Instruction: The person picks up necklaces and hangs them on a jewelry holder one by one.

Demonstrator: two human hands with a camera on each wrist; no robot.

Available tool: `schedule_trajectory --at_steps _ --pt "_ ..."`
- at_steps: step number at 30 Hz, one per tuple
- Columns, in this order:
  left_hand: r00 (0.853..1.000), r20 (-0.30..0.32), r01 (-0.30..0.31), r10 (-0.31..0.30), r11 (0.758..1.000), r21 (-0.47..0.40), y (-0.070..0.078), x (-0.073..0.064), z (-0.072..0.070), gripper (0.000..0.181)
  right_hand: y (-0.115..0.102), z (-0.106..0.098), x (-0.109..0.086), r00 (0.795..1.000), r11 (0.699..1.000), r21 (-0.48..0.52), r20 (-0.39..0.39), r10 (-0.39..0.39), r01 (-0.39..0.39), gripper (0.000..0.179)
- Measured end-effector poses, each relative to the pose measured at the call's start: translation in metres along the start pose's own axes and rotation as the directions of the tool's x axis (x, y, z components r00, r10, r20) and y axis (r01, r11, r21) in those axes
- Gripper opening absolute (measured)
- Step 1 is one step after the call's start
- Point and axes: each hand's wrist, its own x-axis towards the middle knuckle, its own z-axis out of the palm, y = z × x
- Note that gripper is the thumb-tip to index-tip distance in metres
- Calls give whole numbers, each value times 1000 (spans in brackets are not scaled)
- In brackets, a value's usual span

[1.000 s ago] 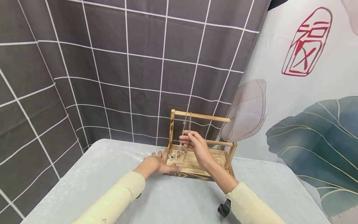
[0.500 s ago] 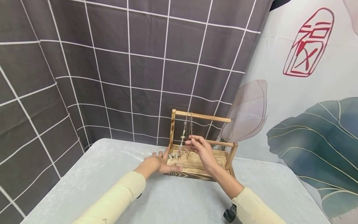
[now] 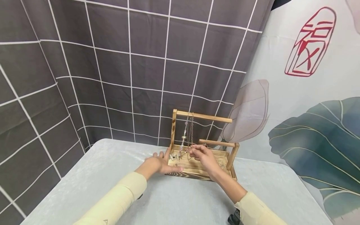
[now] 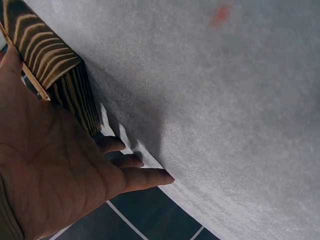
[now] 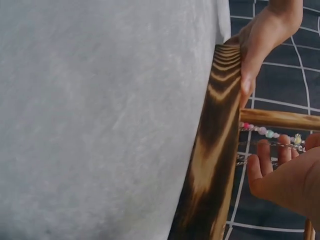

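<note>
In the head view, a wooden jewelry stand [image 3: 194, 177] with a shallow tray base stands on the table. From its tall bar [image 3: 213, 118] hang a beaded necklace [image 3: 184, 137] and a metal chain necklace [image 3: 192, 129]. My right hand [image 3: 207, 157] pinches the lower part of the chain necklace just above the tray. Pastel beads of the beaded necklace [image 5: 270, 134] show near my right fingers in the right wrist view. With straight fingers, my left hand [image 3: 160, 164] rests against the tray's left front corner, thumb over the front rim.
Small jewelry pieces [image 3: 173, 157] lie at the tray's left end. A shorter bar [image 3: 216, 143] stands at the stand's right side. Pale cloth [image 3: 112, 175] covers the table, and a dark grid curtain [image 3: 112, 72] hangs behind it.
My right hand has slid down along the hanging chain and slightly right, away from the beaded necklace. My left hand has stayed at the tray corner.
</note>
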Motion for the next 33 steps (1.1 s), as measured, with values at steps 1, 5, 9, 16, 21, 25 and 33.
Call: schedule_trajectory --at_steps 1,5,9,16,21,25,33 --pt "1000 -3 2 -2 1000 0 0 0 0 135 1 0 0 1000 1000 -7 -12 4 -4 31" --pt "1000 -11 6 -6 1000 9 1 2 3 137 8 -4 0 999 999 -32 -48 18 -19 24" --pt "1000 -10 6 -6 1000 9 4 -2 0 133 12 -12 1 998 999 -27 -52 32 -34 22" --pt "1000 -9 -7 7 1000 -6 4 -6 -3 132 18 -28 -2 996 997 10 -60 72 -72 22" --pt "1000 -14 -8 8 1000 -11 3 -8 -5 130 19 -32 -4 994 997 19 -69 82 -81 22" --pt "1000 -9 10 -10 1000 6 -1 7 2 134 17 -26 -7 996 997 20 -44 80 -80 22" --pt "999 -17 32 -32 999 26 -6 26 12 140 11 -5 -6 999 999 -32 -32 40 -41 21"
